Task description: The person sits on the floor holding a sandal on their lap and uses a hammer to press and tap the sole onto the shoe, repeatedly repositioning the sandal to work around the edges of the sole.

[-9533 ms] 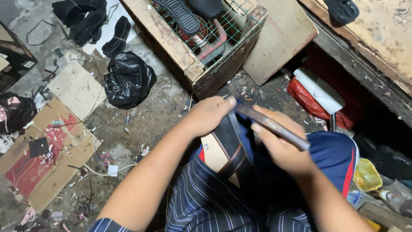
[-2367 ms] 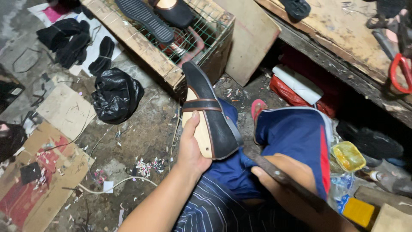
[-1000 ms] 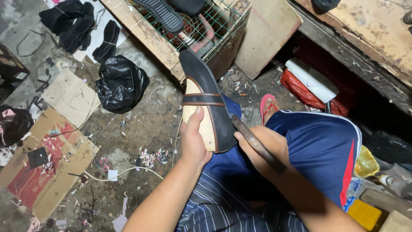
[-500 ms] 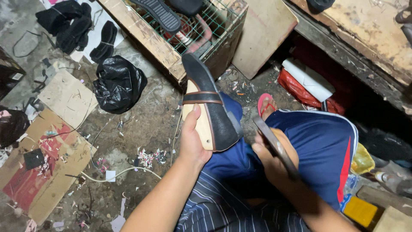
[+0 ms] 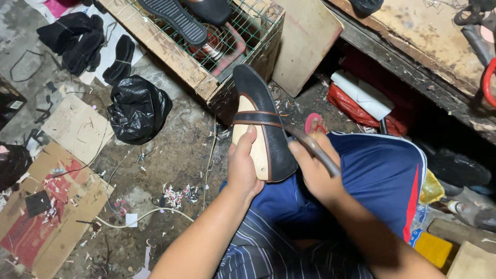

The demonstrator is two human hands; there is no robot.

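A black leather shoe upper (image 5: 268,124) with a brown strap is stretched over a pale wooden last (image 5: 256,150) and rests on my knee. My left hand (image 5: 243,165) grips the last from the left side, thumb up near the strap. In my right hand (image 5: 312,170) is a thin dark metal tool (image 5: 312,147), its tip touching the shoe's right edge just below the strap. Blue shorts with a red stripe (image 5: 377,175) cover my legs.
A wooden crate with green wire mesh (image 5: 206,46) stands ahead, shoe soles lying on it. A black plastic bag (image 5: 137,108), flattened cardboard (image 5: 46,206), scraps and a white cord litter the dirt floor at left. A workbench edge (image 5: 413,57) runs along the right.
My right hand has swung the tool back up from my thigh to the shoe's right edge. My left hand keeps its grip on the last.
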